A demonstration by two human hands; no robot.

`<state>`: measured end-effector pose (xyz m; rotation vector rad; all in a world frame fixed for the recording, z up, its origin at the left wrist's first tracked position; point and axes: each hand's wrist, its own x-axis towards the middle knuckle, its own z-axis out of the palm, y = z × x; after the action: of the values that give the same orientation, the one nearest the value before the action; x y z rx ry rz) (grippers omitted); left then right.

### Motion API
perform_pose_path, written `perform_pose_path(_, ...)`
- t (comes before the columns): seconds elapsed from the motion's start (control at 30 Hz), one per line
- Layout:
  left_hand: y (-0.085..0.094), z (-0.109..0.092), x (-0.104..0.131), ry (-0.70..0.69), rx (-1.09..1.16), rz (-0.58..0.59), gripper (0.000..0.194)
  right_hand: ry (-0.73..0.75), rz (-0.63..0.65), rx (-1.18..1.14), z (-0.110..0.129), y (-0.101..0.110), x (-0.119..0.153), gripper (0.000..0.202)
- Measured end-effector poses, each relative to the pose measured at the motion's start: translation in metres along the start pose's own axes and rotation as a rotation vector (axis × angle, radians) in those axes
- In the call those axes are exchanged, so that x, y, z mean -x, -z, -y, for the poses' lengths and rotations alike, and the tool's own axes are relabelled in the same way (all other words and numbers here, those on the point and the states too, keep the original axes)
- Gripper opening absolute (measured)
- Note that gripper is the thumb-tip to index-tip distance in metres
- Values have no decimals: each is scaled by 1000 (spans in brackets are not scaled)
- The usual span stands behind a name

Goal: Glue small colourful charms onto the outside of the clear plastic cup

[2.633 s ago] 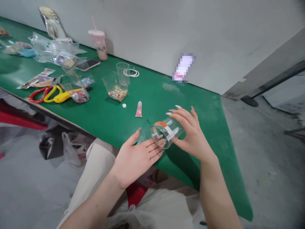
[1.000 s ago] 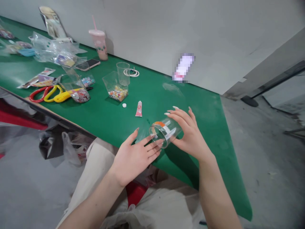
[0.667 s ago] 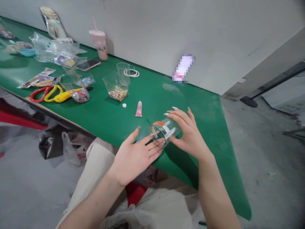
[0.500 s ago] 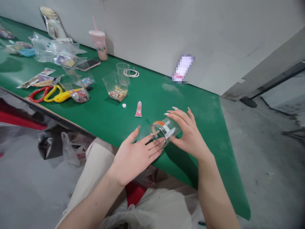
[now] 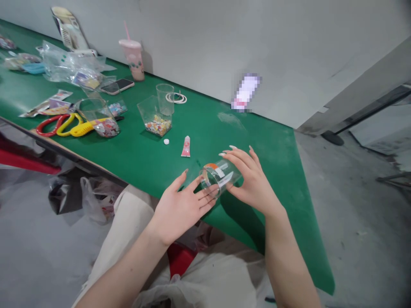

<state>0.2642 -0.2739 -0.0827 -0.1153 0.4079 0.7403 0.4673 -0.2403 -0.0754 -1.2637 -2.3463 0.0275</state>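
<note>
A clear cup (image 5: 221, 174) with an orange-and-white patch lies tilted on its side between my hands, its rim toward the left. My right hand (image 5: 252, 182) curls around its base end, thumb below and fingers above. My left hand (image 5: 181, 207) is palm up with fingers stretched out, their tips under and behind the cup's rim; whether they press on it I cannot tell. Just beyond the hands lie a small pink-and-white tube (image 5: 186, 147) and a small white cap (image 5: 166, 141).
A clear square cup with colourful bits (image 5: 157, 125) stands left, by an empty clear cup (image 5: 165, 99) and a white cord (image 5: 181, 98). Further left are scissors (image 5: 48, 126), a yellow-handled tool (image 5: 81, 129), a phone (image 5: 118, 86) and a pink drink cup (image 5: 133, 60). The green table (image 5: 272, 141) ends at right.
The view has shifted very slightly. The cup is turned a little in my right hand; my left hand stays stretched out beneath its rim.
</note>
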Motion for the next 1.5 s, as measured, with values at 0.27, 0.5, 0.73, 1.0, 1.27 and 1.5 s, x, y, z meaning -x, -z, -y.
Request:
perform_pose_path(0.27,-1,0,-3,1,-4,23,55,-26,23,10,-2,-1,1,57)
perform_pose_path(0.5,-3,-1,-3,7,-3,18,54,-19,25,1,-1,-2,2,57)
perform_pose_path(0.73,0,0,-3,9,7,30,54,-14,40,7,-2,-2,1,58)
perform_pose_path(1.0,0,0,-2,4,-1,42,53,-9,44,-1,-2,-1,1,58)
perform_pose_path(1.27,0,0,-3,1,3,4,53,-20,43,2,-3,-1,2,57)
perform_pose_path(1.5,2,0,-3,-4,-26,34,54,-33,52,-10,-4,-2,2,59)
